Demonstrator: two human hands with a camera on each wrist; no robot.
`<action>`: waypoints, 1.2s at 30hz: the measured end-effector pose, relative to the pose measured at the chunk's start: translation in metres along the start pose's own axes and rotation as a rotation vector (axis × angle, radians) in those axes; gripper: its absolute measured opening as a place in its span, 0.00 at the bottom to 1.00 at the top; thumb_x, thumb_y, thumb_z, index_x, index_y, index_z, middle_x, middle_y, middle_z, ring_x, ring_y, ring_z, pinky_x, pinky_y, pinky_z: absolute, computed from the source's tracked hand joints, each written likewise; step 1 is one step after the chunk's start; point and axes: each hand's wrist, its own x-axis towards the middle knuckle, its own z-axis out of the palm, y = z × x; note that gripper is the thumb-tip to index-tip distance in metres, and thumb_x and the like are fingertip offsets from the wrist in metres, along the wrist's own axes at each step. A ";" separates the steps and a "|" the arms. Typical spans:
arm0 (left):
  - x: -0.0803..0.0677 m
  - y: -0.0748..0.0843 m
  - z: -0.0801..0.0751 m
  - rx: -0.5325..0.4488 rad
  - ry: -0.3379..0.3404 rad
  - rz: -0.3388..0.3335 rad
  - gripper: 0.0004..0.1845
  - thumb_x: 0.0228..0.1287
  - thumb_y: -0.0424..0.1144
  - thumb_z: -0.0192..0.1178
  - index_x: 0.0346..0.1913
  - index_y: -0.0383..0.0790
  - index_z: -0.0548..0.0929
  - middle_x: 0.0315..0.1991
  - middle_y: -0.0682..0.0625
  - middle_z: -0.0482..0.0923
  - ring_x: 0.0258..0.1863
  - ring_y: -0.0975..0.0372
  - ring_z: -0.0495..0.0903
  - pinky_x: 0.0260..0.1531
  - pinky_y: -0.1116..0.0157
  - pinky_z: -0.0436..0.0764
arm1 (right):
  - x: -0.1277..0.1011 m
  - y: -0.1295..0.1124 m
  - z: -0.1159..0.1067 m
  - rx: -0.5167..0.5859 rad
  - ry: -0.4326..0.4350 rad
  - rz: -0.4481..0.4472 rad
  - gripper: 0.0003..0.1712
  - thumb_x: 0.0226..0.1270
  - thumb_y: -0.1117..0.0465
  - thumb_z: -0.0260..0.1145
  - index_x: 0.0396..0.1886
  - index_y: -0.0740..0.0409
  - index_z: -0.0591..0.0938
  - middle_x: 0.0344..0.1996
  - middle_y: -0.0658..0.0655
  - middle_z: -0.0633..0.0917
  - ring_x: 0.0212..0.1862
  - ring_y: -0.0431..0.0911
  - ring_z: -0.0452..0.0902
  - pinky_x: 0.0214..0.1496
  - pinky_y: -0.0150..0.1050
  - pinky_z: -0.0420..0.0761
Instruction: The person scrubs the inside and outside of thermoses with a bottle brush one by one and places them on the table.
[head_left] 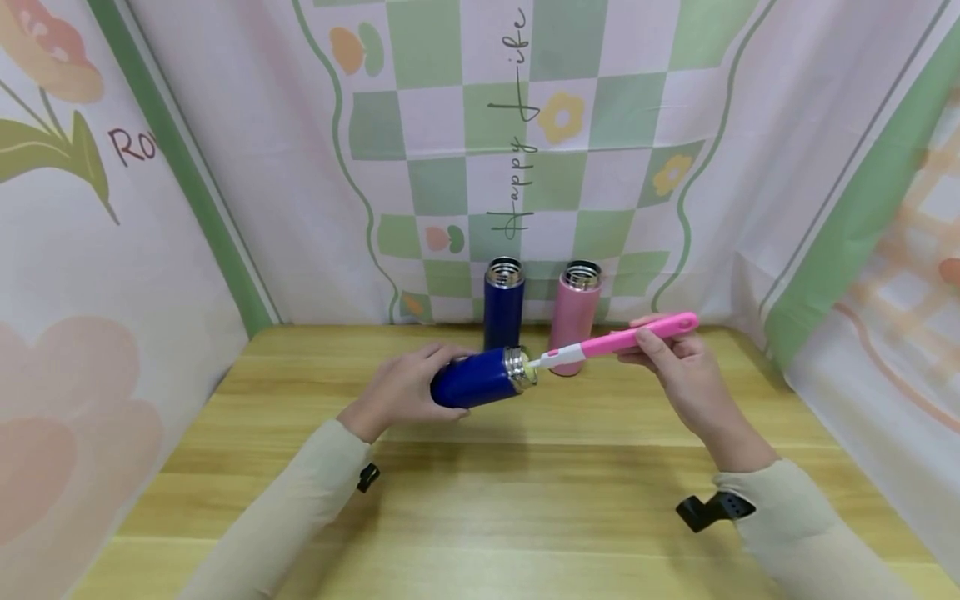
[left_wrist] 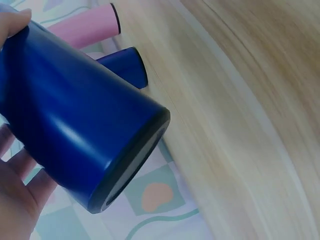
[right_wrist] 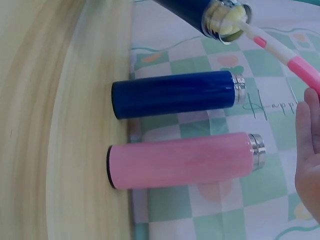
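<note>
Glossy blue flask (head_left: 480,377), metal rim; plastic brush (head_left: 615,342); wood table (head_left: 525,483).

A wooden surface (head_left: 525,500) with cloth walls around it.
Soft light is shining on the pink and green checked cloth (head_left: 525,125), which is hanging behind and showing flowers.

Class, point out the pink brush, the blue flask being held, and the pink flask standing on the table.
pink brush (head_left: 633,335), head view, on its handle
held blue flask (head_left: 480,379), head view, mid-body
pink flask (right_wrist: 182,160), right wrist view, mid-body
</note>
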 end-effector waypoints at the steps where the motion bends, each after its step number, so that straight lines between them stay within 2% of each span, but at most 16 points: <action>1: 0.000 0.000 0.000 0.000 -0.005 0.002 0.42 0.44 0.63 0.76 0.66 0.62 0.75 0.56 0.57 0.79 0.48 0.62 0.81 0.40 0.57 0.82 | 0.000 0.000 -0.002 0.015 -0.010 -0.003 0.11 0.78 0.68 0.54 0.51 0.68 0.81 0.42 0.57 0.86 0.42 0.45 0.86 0.49 0.37 0.82; 7: -0.001 -0.001 -0.002 0.015 -0.032 -0.008 0.42 0.46 0.64 0.74 0.67 0.64 0.73 0.57 0.57 0.79 0.49 0.62 0.81 0.41 0.56 0.82 | -0.001 -0.001 -0.013 0.193 -0.061 -0.037 0.13 0.78 0.72 0.52 0.51 0.70 0.81 0.45 0.59 0.86 0.44 0.46 0.86 0.49 0.38 0.82; 10: -0.003 -0.002 -0.003 0.026 -0.033 -0.008 0.42 0.47 0.64 0.74 0.67 0.64 0.73 0.57 0.56 0.79 0.49 0.61 0.81 0.41 0.56 0.82 | -0.001 -0.004 -0.015 0.223 -0.075 -0.053 0.13 0.78 0.72 0.51 0.52 0.73 0.79 0.46 0.61 0.86 0.45 0.48 0.86 0.49 0.39 0.82; 14: -0.005 -0.002 -0.005 0.029 -0.032 -0.003 0.41 0.47 0.64 0.74 0.67 0.64 0.73 0.56 0.56 0.79 0.48 0.61 0.81 0.40 0.55 0.82 | 0.000 -0.006 -0.019 0.227 -0.119 -0.060 0.15 0.79 0.72 0.49 0.54 0.79 0.76 0.47 0.61 0.85 0.46 0.49 0.86 0.50 0.40 0.82; 18: -0.005 -0.002 -0.006 0.037 -0.025 0.009 0.41 0.47 0.65 0.73 0.67 0.65 0.74 0.55 0.56 0.80 0.47 0.61 0.81 0.39 0.55 0.82 | -0.001 -0.007 -0.023 0.193 -0.117 -0.048 0.16 0.80 0.70 0.48 0.54 0.78 0.76 0.47 0.61 0.85 0.47 0.48 0.86 0.51 0.39 0.81; 27: -0.004 -0.003 -0.010 0.055 0.013 0.011 0.41 0.47 0.64 0.74 0.68 0.66 0.73 0.57 0.55 0.79 0.51 0.59 0.80 0.40 0.53 0.82 | -0.004 -0.009 -0.027 0.115 0.012 -0.016 0.16 0.79 0.68 0.51 0.53 0.78 0.77 0.44 0.60 0.85 0.45 0.47 0.86 0.50 0.38 0.82; 32: -0.006 -0.005 -0.009 0.055 0.024 0.014 0.41 0.46 0.62 0.76 0.67 0.65 0.74 0.56 0.55 0.80 0.51 0.59 0.80 0.42 0.53 0.81 | -0.005 -0.010 -0.028 0.135 -0.014 0.027 0.16 0.79 0.69 0.51 0.54 0.78 0.77 0.44 0.61 0.86 0.44 0.49 0.86 0.49 0.39 0.82; 36: -0.007 -0.006 -0.008 0.031 0.033 -0.013 0.40 0.46 0.61 0.76 0.67 0.66 0.75 0.56 0.55 0.80 0.51 0.59 0.80 0.44 0.51 0.81 | -0.006 -0.008 -0.027 0.164 -0.033 0.051 0.15 0.79 0.69 0.51 0.54 0.76 0.78 0.44 0.61 0.86 0.44 0.49 0.87 0.49 0.39 0.82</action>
